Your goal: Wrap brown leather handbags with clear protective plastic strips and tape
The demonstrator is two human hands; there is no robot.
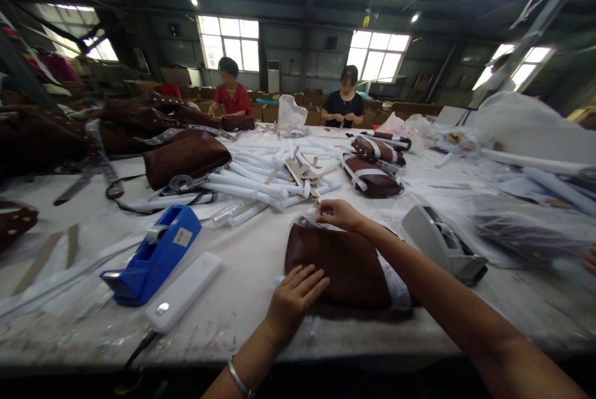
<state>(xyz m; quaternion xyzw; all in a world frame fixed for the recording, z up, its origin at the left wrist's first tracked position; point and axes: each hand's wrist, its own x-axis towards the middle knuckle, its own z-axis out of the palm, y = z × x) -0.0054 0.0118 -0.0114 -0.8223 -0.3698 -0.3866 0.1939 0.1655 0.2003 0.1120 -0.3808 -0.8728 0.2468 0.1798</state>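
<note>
A dark brown leather bag (344, 265) lies in front of me on the table, with a white wrap (395, 284) around its right end. My left hand (298, 293) rests on the bag's left front, fingers stretched out and flat. Reaching across the bag, my right hand (342, 214) has its fingers pinched at the far left edge. Between those fingertips is a piece of clear plastic (306, 219), partly hidden by the hand.
A blue tape dispenser (156, 256) and a white power bank (184, 292) with a cable lie left; a grey tape dispenser (440, 241) stands right. Beyond are white rolled strips (251, 182), brown bags (186, 157) and wrapped bags (372, 175). Two people (343, 104) work across the table.
</note>
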